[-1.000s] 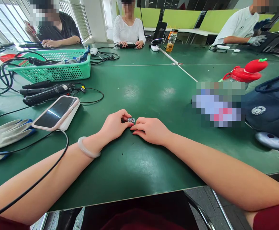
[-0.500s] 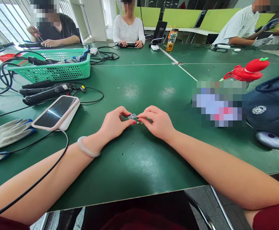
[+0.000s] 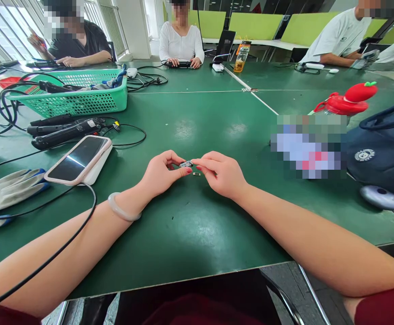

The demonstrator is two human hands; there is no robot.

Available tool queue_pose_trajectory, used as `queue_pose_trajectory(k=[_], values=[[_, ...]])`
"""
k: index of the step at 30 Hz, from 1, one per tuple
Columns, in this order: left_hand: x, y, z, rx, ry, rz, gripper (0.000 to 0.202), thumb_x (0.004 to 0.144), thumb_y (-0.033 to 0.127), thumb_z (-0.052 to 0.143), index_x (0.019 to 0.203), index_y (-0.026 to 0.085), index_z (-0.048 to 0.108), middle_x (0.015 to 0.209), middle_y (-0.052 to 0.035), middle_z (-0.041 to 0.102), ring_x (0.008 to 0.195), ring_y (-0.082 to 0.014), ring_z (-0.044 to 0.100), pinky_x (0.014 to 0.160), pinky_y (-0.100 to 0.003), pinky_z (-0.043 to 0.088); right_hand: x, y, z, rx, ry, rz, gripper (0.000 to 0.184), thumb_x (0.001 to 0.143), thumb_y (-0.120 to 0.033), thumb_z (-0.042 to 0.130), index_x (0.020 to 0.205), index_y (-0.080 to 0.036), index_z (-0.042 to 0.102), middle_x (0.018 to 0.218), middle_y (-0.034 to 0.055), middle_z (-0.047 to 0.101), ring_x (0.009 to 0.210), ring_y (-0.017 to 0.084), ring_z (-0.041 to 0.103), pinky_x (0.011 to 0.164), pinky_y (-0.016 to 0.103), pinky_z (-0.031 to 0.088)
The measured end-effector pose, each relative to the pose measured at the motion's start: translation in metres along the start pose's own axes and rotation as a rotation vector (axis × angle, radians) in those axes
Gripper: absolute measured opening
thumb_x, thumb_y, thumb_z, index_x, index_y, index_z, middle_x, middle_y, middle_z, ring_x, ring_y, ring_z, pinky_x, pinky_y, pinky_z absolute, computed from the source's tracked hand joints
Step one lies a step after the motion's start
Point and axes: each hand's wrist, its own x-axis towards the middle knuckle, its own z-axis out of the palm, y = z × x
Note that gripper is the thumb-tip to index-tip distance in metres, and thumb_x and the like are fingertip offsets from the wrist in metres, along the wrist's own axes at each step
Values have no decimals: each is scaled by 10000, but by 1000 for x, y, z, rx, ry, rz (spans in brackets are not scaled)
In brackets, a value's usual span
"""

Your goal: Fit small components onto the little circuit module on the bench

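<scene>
Between the thumb and fingers of my left hand [image 3: 159, 175] is a small dark circuit board [image 3: 186, 164] with pale markings, held just above the table. My right hand [image 3: 224, 175] has its fingers drawn together at the board's right edge. An index fingertip there seems to touch the board; whether the pinch holds anything tiny cannot be made out. Just below the fingertips, a tiny metallic-looking piece [image 3: 196, 174] lies on the green table [image 3: 190, 243]. A pale bangle [image 3: 122, 208] circles my left wrist.
To the left are a phone [image 3: 81, 159], gloves [image 3: 10, 192], black handheld devices [image 3: 68, 131], cables and a green basket [image 3: 81, 101]. A dark bag [image 3: 379, 140], a grey-blue oval object [image 3: 381, 197] and a red-lidded bottle [image 3: 344, 101] stand right. Several people sit across the table.
The board has tilted flatter in my left hand. My right fingertips have shifted slightly, the index finger now straighter along the board's edge. The tiny piece on the table has stayed put.
</scene>
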Motion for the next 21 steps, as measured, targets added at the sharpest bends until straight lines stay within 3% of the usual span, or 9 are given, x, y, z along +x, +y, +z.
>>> queue_pose_trajectory(k=[3,7,11,17,21], values=[[2,-2,0,63,55,-42,330,635,439,743,783,182,598,866,-39,704,703,-142,575,681,-304,453,1,5,2,-5,-119,119,175,865,-261,579,987,-216,697,926,33,649,729,130,576,658,264,445],[2,-4,-1,131,52,-51,321,632,435,742,791,191,608,864,-37,706,729,-157,594,699,-317,463,3,10,5,-37,-267,226,70,799,-262,662,778,-200,687,805,13,618,705,129,554,628,260,409],[2,-4,-1,152,41,-47,328,638,450,735,797,193,608,885,-40,708,737,-161,597,704,-320,467,5,9,5,-32,-281,260,142,809,-234,637,677,-185,658,708,6,585,636,118,522,582,252,378],[1,-1,0,176,-21,-60,313,650,438,727,829,197,636,843,-33,696,726,-162,598,691,-313,470,7,13,6,-33,-277,351,137,802,-250,633,686,-191,678,704,7,601,637,121,523,575,251,371],[1,-3,0,202,-43,-73,310,658,434,718,857,205,656,815,-34,689,729,-172,604,696,-323,473,7,16,3,9,-285,321,110,798,-243,634,711,-202,689,726,4,609,647,121,524,590,251,380]])
